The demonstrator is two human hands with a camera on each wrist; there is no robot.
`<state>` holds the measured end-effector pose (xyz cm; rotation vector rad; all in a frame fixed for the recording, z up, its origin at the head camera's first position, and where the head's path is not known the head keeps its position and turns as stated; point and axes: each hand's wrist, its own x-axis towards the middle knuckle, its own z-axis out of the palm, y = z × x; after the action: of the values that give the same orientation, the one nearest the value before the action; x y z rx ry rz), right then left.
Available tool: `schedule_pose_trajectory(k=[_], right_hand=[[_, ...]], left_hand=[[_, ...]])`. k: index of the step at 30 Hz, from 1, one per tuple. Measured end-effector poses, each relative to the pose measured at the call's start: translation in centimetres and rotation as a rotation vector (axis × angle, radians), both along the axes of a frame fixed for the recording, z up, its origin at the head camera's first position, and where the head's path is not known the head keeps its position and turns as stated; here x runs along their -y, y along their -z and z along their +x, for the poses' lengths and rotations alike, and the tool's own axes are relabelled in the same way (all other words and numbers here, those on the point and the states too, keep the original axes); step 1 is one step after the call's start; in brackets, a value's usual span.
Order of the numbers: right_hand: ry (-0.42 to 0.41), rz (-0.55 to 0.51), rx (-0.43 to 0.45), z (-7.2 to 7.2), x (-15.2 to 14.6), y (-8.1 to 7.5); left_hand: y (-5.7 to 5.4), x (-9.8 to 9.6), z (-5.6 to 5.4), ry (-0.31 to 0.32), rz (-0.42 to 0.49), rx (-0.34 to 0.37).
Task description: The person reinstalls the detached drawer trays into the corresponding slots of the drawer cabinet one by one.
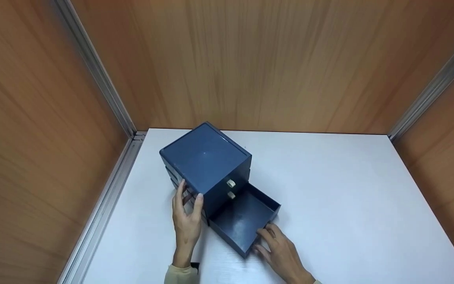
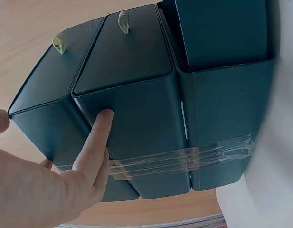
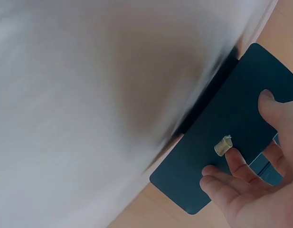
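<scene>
A dark blue stack of three drawer boxes (image 1: pixel 205 154) stands turned at an angle on the table. Its bottom drawer (image 1: pixel 239 217) is pulled out and looks bare inside. My left hand (image 1: pixel 187 225) steadies the side of the stack, fingers spread; in the left wrist view one fingertip presses the middle box (image 2: pixel 141 123). At the drawer's front panel (image 3: pixel 198 175) is my right hand (image 1: pixel 284 254), thumb and fingertips against the panel. One fingertip is right beside the small pale loop tab (image 3: pixel 223 145).
Clear tape (image 2: pixel 217 154) runs around the sides of the boxes. Pale loop tabs (image 1: pixel 231 183) mark the upper two drawers, both closed. The white table (image 1: pixel 349 197) is bounded by wood-grain panels (image 1: pixel 250 63) with metal rails (image 1: pixel 101 71) at the corners.
</scene>
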<state>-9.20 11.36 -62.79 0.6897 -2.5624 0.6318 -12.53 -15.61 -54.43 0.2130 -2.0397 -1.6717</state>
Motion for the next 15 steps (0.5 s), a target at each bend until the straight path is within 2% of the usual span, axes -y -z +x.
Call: schedule_pose_trajectory(k=[15], right_hand=[[-0.031, -0.009, 0.062, -0.77, 0.65, -0.14]], left_hand=[[0.06, -0.06, 0.00, 0.011, 0.000, 0.009]])
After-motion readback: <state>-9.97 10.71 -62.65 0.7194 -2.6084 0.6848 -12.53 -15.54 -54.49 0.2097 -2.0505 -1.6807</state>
